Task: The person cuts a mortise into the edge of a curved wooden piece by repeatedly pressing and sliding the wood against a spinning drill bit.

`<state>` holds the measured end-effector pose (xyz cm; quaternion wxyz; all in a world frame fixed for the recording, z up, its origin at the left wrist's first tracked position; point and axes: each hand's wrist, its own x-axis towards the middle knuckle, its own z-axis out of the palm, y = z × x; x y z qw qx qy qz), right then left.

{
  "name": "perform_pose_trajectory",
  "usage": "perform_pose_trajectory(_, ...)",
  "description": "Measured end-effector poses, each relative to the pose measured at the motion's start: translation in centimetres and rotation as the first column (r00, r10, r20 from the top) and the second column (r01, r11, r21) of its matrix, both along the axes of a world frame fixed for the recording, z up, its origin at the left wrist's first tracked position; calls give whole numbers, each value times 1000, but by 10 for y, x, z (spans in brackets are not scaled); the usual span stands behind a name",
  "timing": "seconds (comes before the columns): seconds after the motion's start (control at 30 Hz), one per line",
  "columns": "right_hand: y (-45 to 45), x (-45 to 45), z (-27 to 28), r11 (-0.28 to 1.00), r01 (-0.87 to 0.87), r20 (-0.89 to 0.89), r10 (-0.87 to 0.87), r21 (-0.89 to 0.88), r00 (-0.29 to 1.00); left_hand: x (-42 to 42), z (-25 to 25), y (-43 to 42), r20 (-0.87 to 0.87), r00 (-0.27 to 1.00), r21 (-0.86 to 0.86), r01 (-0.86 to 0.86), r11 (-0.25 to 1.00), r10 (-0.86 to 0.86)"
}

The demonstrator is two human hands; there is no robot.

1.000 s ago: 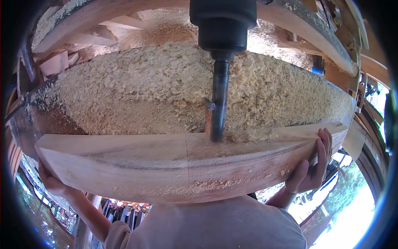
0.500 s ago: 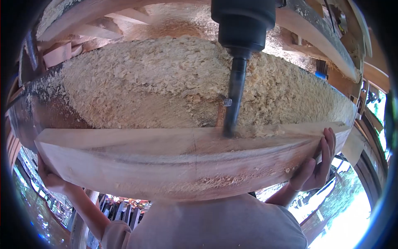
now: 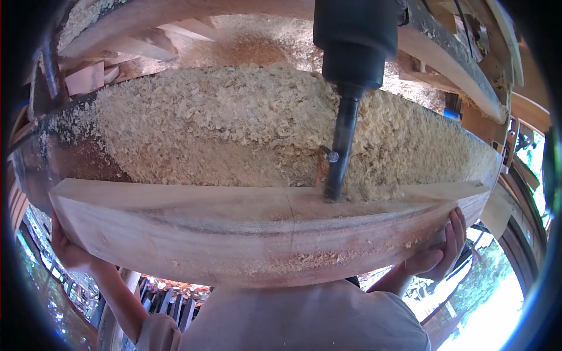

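Observation:
A long, thick wooden block [image 3: 234, 245] with a curved front face lies across the view before my chest. My left hand [image 3: 69, 251] grips its left end, with the fingers partly hidden behind the wood. At the right end, my right hand [image 3: 445, 248] is closed against the lower face, its fingertips on the wood. A dark rotary bit [image 3: 345, 140] hangs from a black chuck [image 3: 354, 50] and reaches down to the back edge of the block's top face. Beside the bit is a small metal bolt head [image 3: 332, 156].
A thick heap of wood shavings [image 3: 222, 123] covers the machine table [image 3: 76, 149] behind the block. Beyond it, curved beams [image 3: 451, 58] and wood offcuts [image 3: 85, 79] surround the work. Loose chips [image 3: 310, 258] cling to the block's front.
The block has shifted slightly to the right relative to the bit. My right hand has dropped lower, its fingertips off the top edge. The view has moved a little.

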<state>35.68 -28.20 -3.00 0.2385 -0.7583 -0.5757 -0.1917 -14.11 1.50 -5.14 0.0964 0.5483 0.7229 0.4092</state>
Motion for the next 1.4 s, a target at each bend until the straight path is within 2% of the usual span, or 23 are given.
perform_pose_trajectory(0.1,0,-4,-1,999,36,34,-36,-4,999,-13,-2,-1,167,984,-2,-59,998,59)
perform_pose_trajectory(0.2,-2,-1,-7,998,-2,18,1,62,1000,-16,-6,-2,212,977,21,-2,1000,-2)
perform_pose_trajectory(0.3,-4,4,-10,993,-51,-14,53,109,998,-34,-14,2,178,983,2,37,999,-36)
perform_pose_trajectory(0.33,2,4,-11,989,-41,26,38,140,999,-27,-13,4,262,965,6,-1,1000,-1)
perform_pose_trajectory(0.43,7,5,-10,983,-36,0,37,181,999,7,-5,6,503,863,48,-81,996,46)
perform_pose_trajectory(0.5,9,3,-9,979,-32,3,32,203,999,6,-4,9,472,881,43,-68,997,40)
perform_pose_trajectory(0.57,9,4,-8,981,-39,10,38,190,999,12,-5,12,483,874,32,-77,997,52)
perform_pose_trajectory(0.67,10,3,-10,982,-32,44,24,184,999,-2,-10,20,556,831,54,-13,998,-19)
perform_pose_trajectory(0.77,15,7,-11,978,-50,25,46,201,999,1,-8,22,544,839,38,-9,999,-13)
perform_pose_trajectory(0.87,14,6,-12,980,-7,19,3,199,1000,9,-4,29,649,761,30,-32,999,5)
perform_pose_trajectory(0.97,14,2,-8,989,-5,48,-2,150,999,10,-6,39,539,841,8,-72,997,56)
perform_pose_trajectory(1.07,19,3,-7,991,18,43,-24,136,999,53,9,35,667,737,-39,-117,992,113)
perform_pose_trajectory(1.17,22,7,-10,987,7,50,-15,162,999,18,-2,40,561,828,-11,-5,1000,11)
perform_pose_trajectory(1.23,26,9,-10,987,15,54,-24,159,998,-26,-19,45,493,848,80,177,981,-193)
perform_pose_trajectory(1.3,30,11,-11,984,13,44,-21,179,999,-27,-29,46,319,878,163,322,933,-358)
perform_pose_trajectory(1.33,32,13,-12,980,6,29,-12,199,1000,-24,-33,46,175,895,193,378,905,-411)
perform_pose_trajectory(1.4,36,17,-14,967,-5,-10,8,253,1000,-18,-35,48,-114,917,158,397,904,-382)
